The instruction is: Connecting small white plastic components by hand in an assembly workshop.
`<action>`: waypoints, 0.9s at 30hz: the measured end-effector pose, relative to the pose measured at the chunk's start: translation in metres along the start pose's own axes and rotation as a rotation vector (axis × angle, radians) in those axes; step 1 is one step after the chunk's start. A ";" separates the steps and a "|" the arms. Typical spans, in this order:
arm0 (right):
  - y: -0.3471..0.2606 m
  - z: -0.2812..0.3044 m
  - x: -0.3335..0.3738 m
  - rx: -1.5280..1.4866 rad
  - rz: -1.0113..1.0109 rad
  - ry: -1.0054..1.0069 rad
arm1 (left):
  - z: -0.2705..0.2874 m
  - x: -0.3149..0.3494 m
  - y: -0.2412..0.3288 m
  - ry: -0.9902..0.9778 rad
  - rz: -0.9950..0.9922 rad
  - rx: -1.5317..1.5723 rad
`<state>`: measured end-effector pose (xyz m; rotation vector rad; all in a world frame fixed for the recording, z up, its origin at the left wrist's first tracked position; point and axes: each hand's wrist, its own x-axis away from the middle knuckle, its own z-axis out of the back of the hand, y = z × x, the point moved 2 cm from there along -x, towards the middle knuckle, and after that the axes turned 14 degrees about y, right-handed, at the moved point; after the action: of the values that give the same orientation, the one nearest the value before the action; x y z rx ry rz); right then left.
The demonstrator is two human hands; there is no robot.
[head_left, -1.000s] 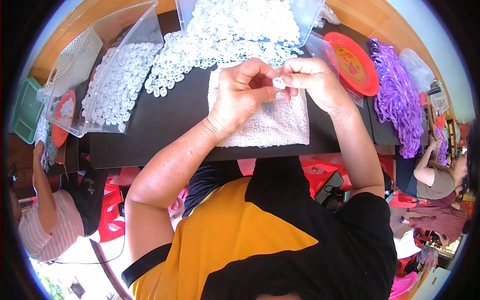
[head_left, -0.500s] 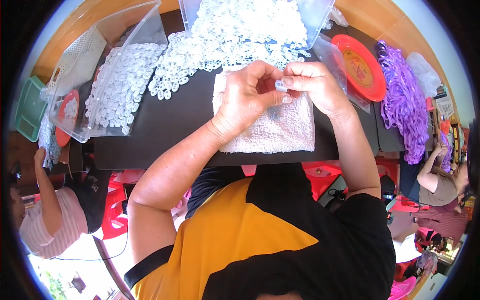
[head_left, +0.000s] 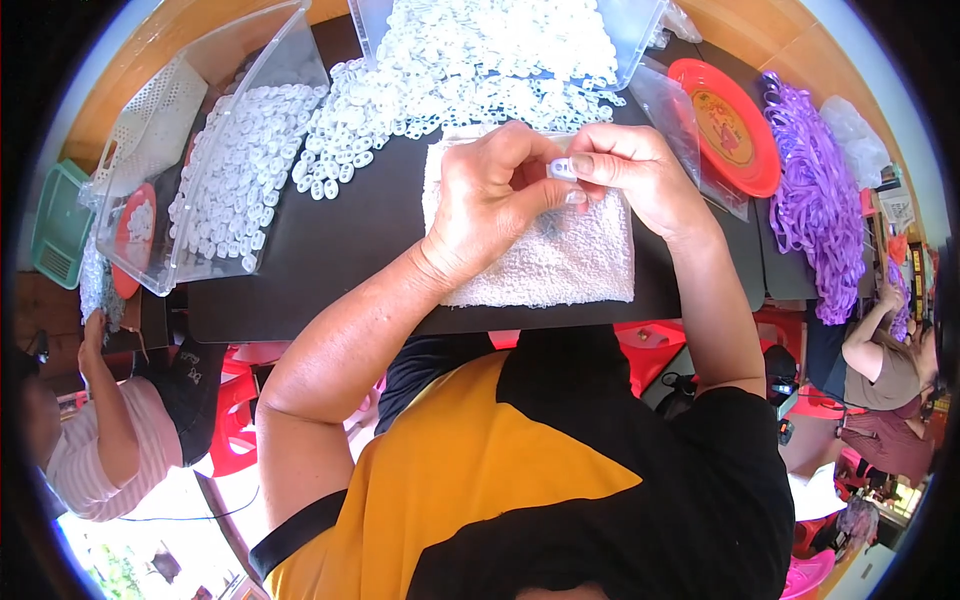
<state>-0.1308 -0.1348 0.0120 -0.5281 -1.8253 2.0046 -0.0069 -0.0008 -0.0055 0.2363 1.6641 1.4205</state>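
Observation:
A small white oval plastic piece with a dark hole (head_left: 561, 169) is between my hands, above a folded white towel (head_left: 590, 265). My right hand (head_left: 640, 185) pinches its right end between thumb and forefinger. Close by on the left, my left hand (head_left: 490, 195) is closed, its thumb stretched just beneath the piece. What its curled fingers grip is hidden. Some small greyish bits (head_left: 547, 226) lie on the towel under my hands, too blurred to name. A heap of similar white pieces (head_left: 345, 140) spreads over the dark table beyond the towel.
Clear plastic bins of white pieces stand at the left (head_left: 172, 270) and far side (head_left: 640, 50). Toward the right are a red tray (head_left: 755, 165) and a heap of purple straps (head_left: 815, 210). A green basket (head_left: 55, 235) sits far left. Other people work at both sides.
The white piece has turned slightly, and its hole now shows more plainly. My hands stay nearly in place over the towel. The person at the left has shifted an arm.

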 end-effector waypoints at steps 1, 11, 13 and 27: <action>-0.001 -0.001 0.001 -0.002 -0.002 0.006 | 0.001 0.000 0.000 -0.001 0.002 -0.001; 0.003 -0.001 0.001 -0.007 -0.022 -0.013 | 0.002 -0.002 -0.002 -0.058 -0.090 -0.029; 0.003 -0.003 0.001 -0.032 -0.039 0.003 | 0.002 -0.003 -0.006 -0.073 -0.072 -0.031; 0.002 -0.007 0.002 -0.010 0.021 0.014 | 0.004 -0.008 -0.006 -0.082 -0.091 -0.049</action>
<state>-0.1289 -0.1283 0.0093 -0.5643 -1.8297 2.0015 0.0027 -0.0057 -0.0060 0.1858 1.5520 1.3640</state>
